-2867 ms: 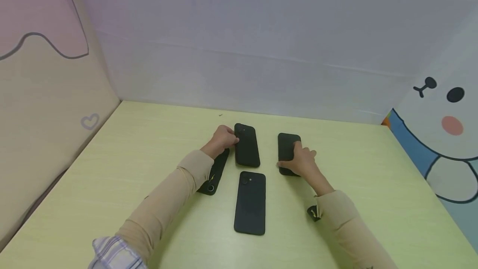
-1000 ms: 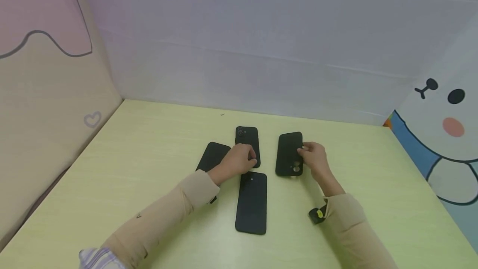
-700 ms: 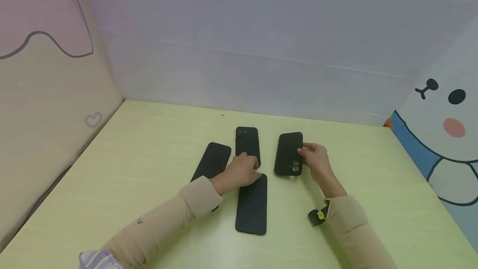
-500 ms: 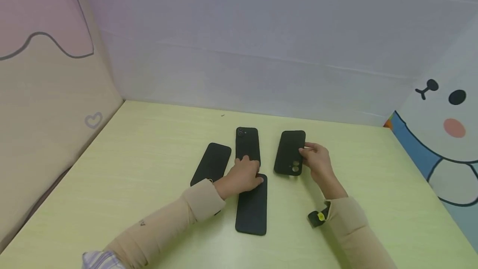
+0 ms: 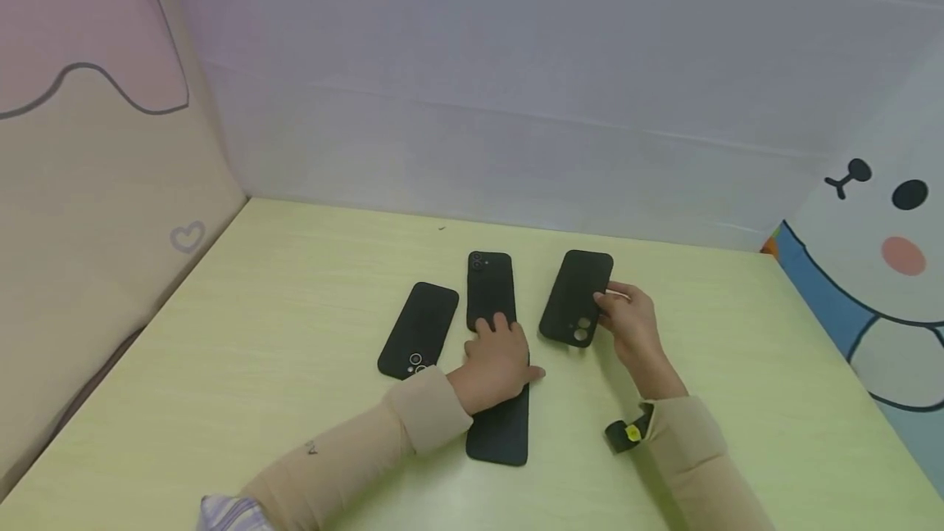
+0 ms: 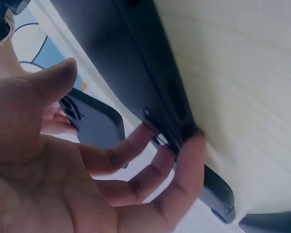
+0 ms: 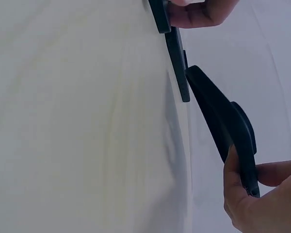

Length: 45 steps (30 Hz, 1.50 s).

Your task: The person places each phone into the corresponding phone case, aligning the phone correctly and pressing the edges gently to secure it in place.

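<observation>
Four black phone cases on a pale green tabletop (image 5: pixel 280 310), listed left to right. Leftmost case (image 5: pixel 419 329): lies flat and slanted, camera rings at its near end, touched by neither hand. Centre far case (image 5: pixel 490 289): lies flat, lengthwise away from the person, camera cutout at its far end; the left fingertips reach its near edge. Centre near case (image 5: pixel 500 431): lies flat just in front of the far one; its far half is covered by the left hand (image 5: pixel 497 363), which rests on it palm down with fingers spread and only lightly bent, the left wrist view showing the fingertips against a case edge (image 6: pixel 155 92). Right case (image 5: pixel 575 297): slanted, camera holes at its near end, its right long edge raised off the tabletop in the right wrist view (image 7: pixel 223 121); the right hand (image 5: pixel 627 322) pinches that edge between thumb and curled fingers. Beige sleeves cover both forearms. A small black strap with a yellow dot (image 5: pixel 625 434) sits at the right wrist.
</observation>
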### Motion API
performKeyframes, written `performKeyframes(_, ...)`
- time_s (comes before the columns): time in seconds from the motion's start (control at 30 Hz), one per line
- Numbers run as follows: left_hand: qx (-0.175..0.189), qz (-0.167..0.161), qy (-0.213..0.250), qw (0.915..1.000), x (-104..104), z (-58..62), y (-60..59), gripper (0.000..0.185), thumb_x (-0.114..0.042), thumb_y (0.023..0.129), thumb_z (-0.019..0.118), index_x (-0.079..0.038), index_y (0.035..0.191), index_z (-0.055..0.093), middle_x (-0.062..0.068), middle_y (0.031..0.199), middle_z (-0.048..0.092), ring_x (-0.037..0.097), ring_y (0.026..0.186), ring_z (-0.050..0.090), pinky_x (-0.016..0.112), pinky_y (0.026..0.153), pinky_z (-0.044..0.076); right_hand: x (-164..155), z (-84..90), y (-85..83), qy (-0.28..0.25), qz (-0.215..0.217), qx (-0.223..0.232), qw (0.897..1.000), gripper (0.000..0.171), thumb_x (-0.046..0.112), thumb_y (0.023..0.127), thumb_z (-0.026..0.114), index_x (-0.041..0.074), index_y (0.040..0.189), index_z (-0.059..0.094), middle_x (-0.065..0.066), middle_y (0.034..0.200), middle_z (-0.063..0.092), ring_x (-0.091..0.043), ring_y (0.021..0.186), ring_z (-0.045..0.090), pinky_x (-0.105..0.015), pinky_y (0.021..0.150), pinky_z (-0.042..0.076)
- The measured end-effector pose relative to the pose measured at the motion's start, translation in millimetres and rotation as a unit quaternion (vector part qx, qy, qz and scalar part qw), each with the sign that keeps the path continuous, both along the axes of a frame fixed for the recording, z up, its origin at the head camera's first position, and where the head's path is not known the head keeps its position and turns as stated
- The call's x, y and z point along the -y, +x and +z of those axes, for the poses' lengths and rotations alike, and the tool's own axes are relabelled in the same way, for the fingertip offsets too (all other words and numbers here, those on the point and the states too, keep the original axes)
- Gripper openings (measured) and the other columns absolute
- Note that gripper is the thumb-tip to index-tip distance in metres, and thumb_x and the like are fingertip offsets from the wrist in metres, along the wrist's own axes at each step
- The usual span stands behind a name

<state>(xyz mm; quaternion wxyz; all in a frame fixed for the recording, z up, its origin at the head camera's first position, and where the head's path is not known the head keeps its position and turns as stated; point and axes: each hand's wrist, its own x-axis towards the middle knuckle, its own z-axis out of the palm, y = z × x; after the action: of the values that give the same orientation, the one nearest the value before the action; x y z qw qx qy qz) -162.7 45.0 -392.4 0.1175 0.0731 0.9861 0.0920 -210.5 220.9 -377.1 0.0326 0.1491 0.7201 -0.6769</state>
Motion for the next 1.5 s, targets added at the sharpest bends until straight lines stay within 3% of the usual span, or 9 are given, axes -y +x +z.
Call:
performKeyframes(0.13,-0.027,0.006,-0.034,0.9990,-6,-2.7,2.8,0.063,-0.057,0.076,0.064,-0.004,0.109,0.051,0.016,0.111,0.044,0.034,0.105,0.042,0.043,0.067,0.046,1,-0.1,0.6,-0.016,-0.001,0.002,1.000,0.052,0.002,0.093,0.044,-0.007,0.138,0.021,-0.015,0.113,0.048,-0.004,0.080,0.059,-0.017,0.076,0.049)
performKeyframes(0.27,-0.047,0.014,-0.052,0.9974,-12,-4.7,4.5,0.054,-0.052,0.079,0.063,-0.006,0.104,0.049,0.013,0.105,0.043,0.030,0.097,0.041,0.041,0.061,0.042,2,0.5,-0.4,-0.036,-0.012,0.004,0.999,0.054,0.001,0.091,0.042,-0.007,0.139,0.018,-0.015,0.121,0.041,-0.006,0.085,0.056,-0.017,0.077,0.048)
performKeyframes(0.57,-0.071,0.041,-0.046,0.9956,-15,-8.3,3.2,0.052,-0.049,0.074,0.070,-0.007,0.098,0.049,0.013,0.101,0.044,0.031,0.096,0.041,0.043,0.061,0.041,3,-0.6,-3.1,-0.080,-0.049,0.007,0.996,0.045,-0.001,0.086,0.040,-0.007,0.129,0.025,-0.008,0.111,0.041,-0.006,0.082,0.054,-0.018,0.074,0.048)
performKeyframes(0.93,-0.044,0.033,-0.054,0.9970,-11,-1.4,0.8,0.049,-0.050,0.078,0.065,-0.008,0.100,0.055,0.009,0.098,0.048,0.031,0.096,0.038,0.042,0.060,0.039,-1,-0.8,0.9,-0.090,-0.050,0.003,0.995,0.060,-0.002,0.086,0.037,-0.006,0.141,0.015,-0.011,0.119,0.040,-0.007,0.091,0.055,-0.019,0.080,0.047)
performKeyframes(1.13,-0.031,0.030,-0.031,0.9986,-3,1.9,-3.1,0.047,-0.050,0.078,0.064,-0.008,0.098,0.057,0.008,0.093,0.050,0.029,0.092,0.037,0.041,0.058,0.039,-2,-2.7,2.0,-0.098,-0.059,-0.002,0.993,0.059,-0.002,0.086,0.038,-0.002,0.142,0.018,-0.008,0.111,0.043,-0.006,0.085,0.055,-0.019,0.075,0.047)
performKeyframes(1.4,-0.019,-0.004,0.005,0.9998,16,10.9,-11.6,0.050,-0.052,0.077,0.066,-0.005,0.095,0.060,0.010,0.089,0.059,0.030,0.096,0.045,0.047,0.081,0.041,-4,-2.7,2.5,-0.111,-0.057,-0.005,0.992,0.053,-0.005,0.083,0.037,-0.008,0.134,0.023,-0.007,0.112,0.044,-0.005,0.083,0.058,-0.020,0.077,0.048)
performKeyframes(1.5,-0.010,-0.023,0.032,0.9992,25,15.1,-14.4,0.046,-0.051,0.077,0.067,-0.006,0.084,0.060,0.008,0.079,0.057,0.029,0.086,0.052,0.042,0.076,0.044,-4,-1.6,3.7,-0.112,-0.053,-0.005,0.992,0.052,-0.005,0.083,0.036,-0.009,0.134,0.024,-0.008,0.115,0.044,-0.005,0.085,0.059,-0.020,0.077,0.048)
